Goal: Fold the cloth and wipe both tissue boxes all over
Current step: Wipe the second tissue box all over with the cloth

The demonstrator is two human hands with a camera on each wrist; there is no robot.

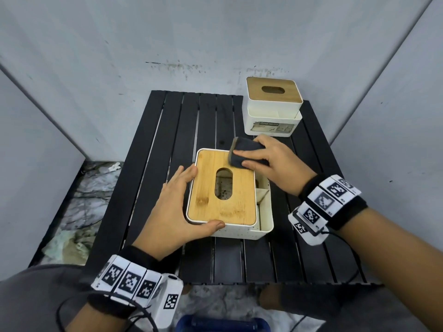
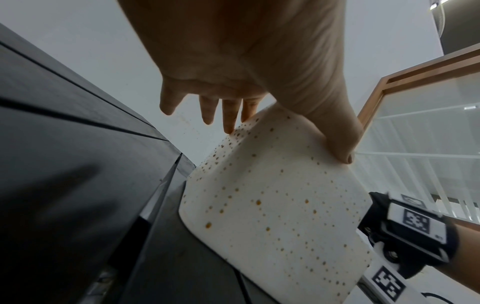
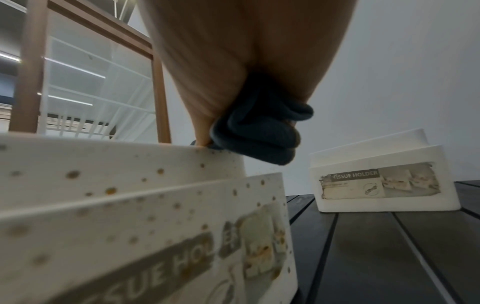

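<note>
**On the slatted table: cloth at the far corner of the near box lid**

On the black slatted table (image 1: 167, 140) sit two white tissue boxes with bamboo lids. The near tissue box (image 1: 242, 232) lies in front of the person, its white walls dotted with brown specks and its lid (image 1: 208, 188) showing an oval slot. The right hand (image 1: 275, 161) grips the folded dark cloth (image 1: 244, 152), thumb on top and fingers curled round the wad, and holds it down on the lid's far right corner; in the right wrist view the cloth (image 3: 259, 131) bulges out from under the palm above the box rim. The left hand (image 1: 172, 212) braces the box with straight fingers along its left side and the thumb (image 2: 337, 139) pressed on the near wall, fingers spread and not curled. The far tissue box (image 1: 273, 109) stands well apart at the table's back right corner, its torn "TISSUE HOLDER" label (image 3: 379, 183) facing the person. A blue object (image 1: 223, 324) shows at the bottom edge of the head view.
</note>
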